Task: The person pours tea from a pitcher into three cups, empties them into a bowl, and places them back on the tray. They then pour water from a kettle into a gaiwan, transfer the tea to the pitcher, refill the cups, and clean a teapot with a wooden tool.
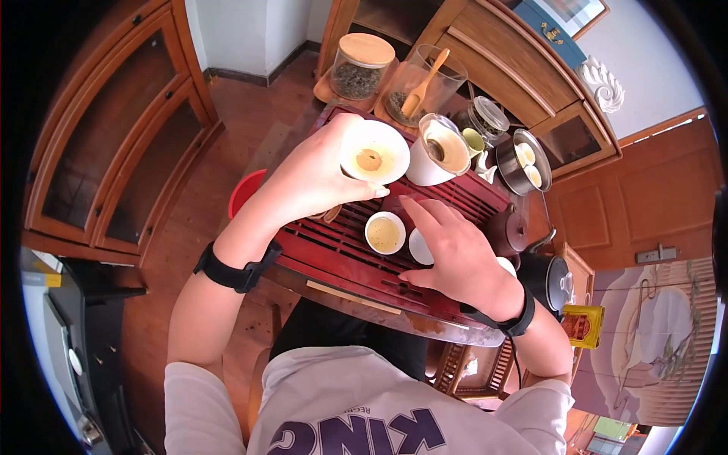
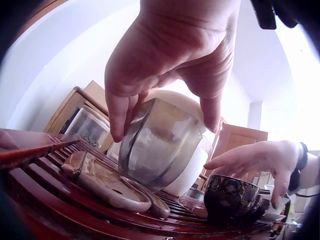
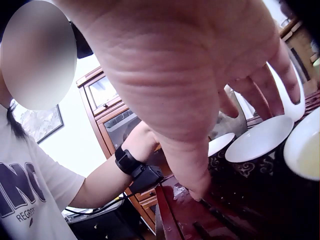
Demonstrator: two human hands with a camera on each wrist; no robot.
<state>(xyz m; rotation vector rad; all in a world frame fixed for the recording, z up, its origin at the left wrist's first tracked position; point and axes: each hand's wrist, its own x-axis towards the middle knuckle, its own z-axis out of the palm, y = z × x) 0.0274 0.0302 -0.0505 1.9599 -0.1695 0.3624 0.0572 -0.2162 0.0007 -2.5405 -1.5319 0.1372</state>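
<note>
My left hand (image 1: 322, 173) grips a clear glass pitcher (image 2: 160, 142) by its upper edge, thumb on one side and fingers on the other. From above, a little pale tea shows in its bottom. My right hand (image 1: 459, 250) hovers over the cups with its fingers spread and nothing in its grasp. Just left of it, a small cup (image 1: 384, 233) holds yellowish tea with specks. A second white-lined cup (image 1: 419, 248) is partly covered by the right fingers. Dark patterned outsides show on a cup (image 2: 230, 197) in the left wrist view.
Everything stands on a slatted red tea tray (image 1: 334, 254). Behind the pitcher is a white vessel (image 1: 425, 173). Farther back are a wooden-lidded tea jar (image 1: 358, 80), a scoop (image 1: 418, 95) and a metal bowl (image 1: 509, 171) of cups. A brown teapot (image 1: 506, 231) stands right.
</note>
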